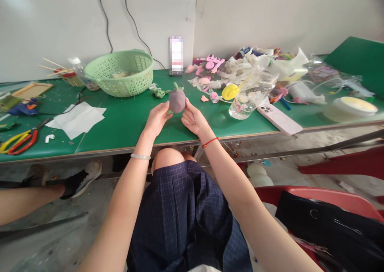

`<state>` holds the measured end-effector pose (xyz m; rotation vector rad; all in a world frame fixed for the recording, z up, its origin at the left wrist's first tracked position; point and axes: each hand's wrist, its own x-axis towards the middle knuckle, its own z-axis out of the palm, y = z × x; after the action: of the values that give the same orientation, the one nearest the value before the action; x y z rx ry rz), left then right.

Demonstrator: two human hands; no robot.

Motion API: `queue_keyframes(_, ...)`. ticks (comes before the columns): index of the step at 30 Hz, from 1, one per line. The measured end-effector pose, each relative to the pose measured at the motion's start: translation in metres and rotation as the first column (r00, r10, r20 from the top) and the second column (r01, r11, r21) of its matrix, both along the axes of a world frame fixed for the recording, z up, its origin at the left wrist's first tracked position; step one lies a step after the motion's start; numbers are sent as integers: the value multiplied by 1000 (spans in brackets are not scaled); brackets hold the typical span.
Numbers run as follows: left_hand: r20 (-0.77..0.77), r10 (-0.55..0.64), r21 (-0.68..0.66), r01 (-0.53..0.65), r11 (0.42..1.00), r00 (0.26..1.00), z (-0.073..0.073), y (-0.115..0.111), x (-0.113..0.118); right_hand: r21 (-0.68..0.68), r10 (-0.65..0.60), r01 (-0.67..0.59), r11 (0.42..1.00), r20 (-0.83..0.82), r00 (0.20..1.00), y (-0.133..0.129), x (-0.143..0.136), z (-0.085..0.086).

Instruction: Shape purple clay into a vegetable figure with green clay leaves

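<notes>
A round purple-grey clay piece with a curled green stem (177, 100) is held up over the front half of the green table (126, 122). My left hand (157, 118) pinches it from the left side, with a bit of green showing by the fingertips. On the right side, my right hand (193, 117) grips it between thumb and fingers, the other fingers curled in. Behind it, a lump of green clay (159, 91) lies on the table, and a phone (176, 56) stands upright against the wall.
A green basket (120, 74) stands back left. White paper (78, 119) and scissors (21, 142) lie at left. Toward the right are pink clay pieces (211, 64), a clear cup (243, 104), a pink phone (280, 119) and a round tub (349, 109). Another person's leg (30, 204) shows lower left.
</notes>
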<state>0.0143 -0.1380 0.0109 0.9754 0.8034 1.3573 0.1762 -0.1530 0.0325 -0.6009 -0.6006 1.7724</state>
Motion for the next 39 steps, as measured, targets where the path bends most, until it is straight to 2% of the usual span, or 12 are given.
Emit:
queue_keyframes(7, -117, 132, 109, -120, 987, 984, -4, 5, -1, 121, -168, 155, 980, 104, 980, 3, -4, -8)
queue_keyframes(12, -173, 14, 182, 18, 983, 985, -3, 1, 3, 204, -150, 95, 974, 272, 950, 1, -13, -11)
queue_keyframes(15, -171, 10, 160, 18, 987, 985, -4, 1, 3, 214, -71, 15, 977, 253, 965, 0, -11, -10)
queue_keyframes(19, -138, 50, 147, -30, 989, 989, -6, 5, 1, 177, 88, -107, 978, 116, 989, -1, -1, -3)
queue_keyframes(22, -112, 20, 132, -5, 991, 994, -4, 5, 2, 112, 215, -214, 970, -2, 977, -3, 5, 3)
queue_keyframes(25, -139, -48, 137, 68, 988, 989, 0, 1, 4, 85, 373, -365, 927, -98, 923, -5, 9, 4)
queue_keyframes(29, -155, -204, 145, 226, 963, 967, 6, -6, 8, 142, 564, -546, 826, -227, 794, -2, 12, -2)
queue_keyframes(33, -48, -298, 80, 301, 950, 954, 14, -11, 10, 172, 595, -571, 802, -294, 748, 0, 14, -6)
queue_keyframes(39, 43, -216, -1, 216, 976, 975, 25, -19, 14, 163, 612, -591, 790, -270, 744, -3, 14, -3)
